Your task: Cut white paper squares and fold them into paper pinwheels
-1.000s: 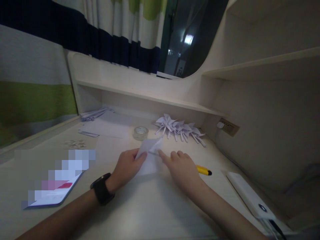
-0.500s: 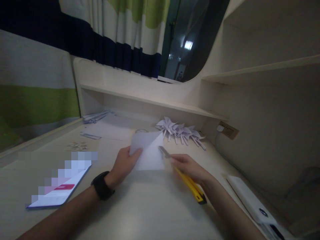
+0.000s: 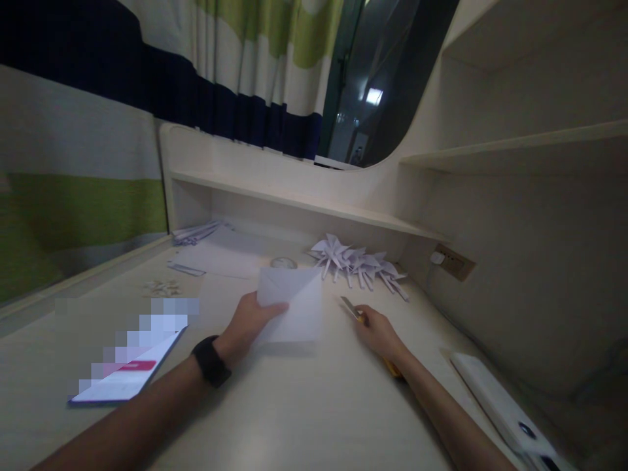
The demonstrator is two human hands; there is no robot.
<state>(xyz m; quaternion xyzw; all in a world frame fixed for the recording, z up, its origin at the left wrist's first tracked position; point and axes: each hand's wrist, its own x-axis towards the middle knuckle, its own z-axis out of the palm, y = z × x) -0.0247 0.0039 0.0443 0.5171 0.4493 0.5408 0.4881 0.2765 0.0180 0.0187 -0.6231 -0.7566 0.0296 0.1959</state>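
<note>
Midway along the counter (image 3: 275,418), short of its back edge, the left hand (image 3: 244,327) pinches white paper (image 3: 299,320); the right hand (image 3: 380,333) grips a yellow knife (image 3: 393,369), blade (image 3: 350,307) bare. A careless inward swing could slice paper or left hand.

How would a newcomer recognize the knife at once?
Over the desk, the left hand holds white paper. To its right, the right hand grips the knife. Its grey blade and yellow handle set it apart from the white paper and pinwheels.
</note>
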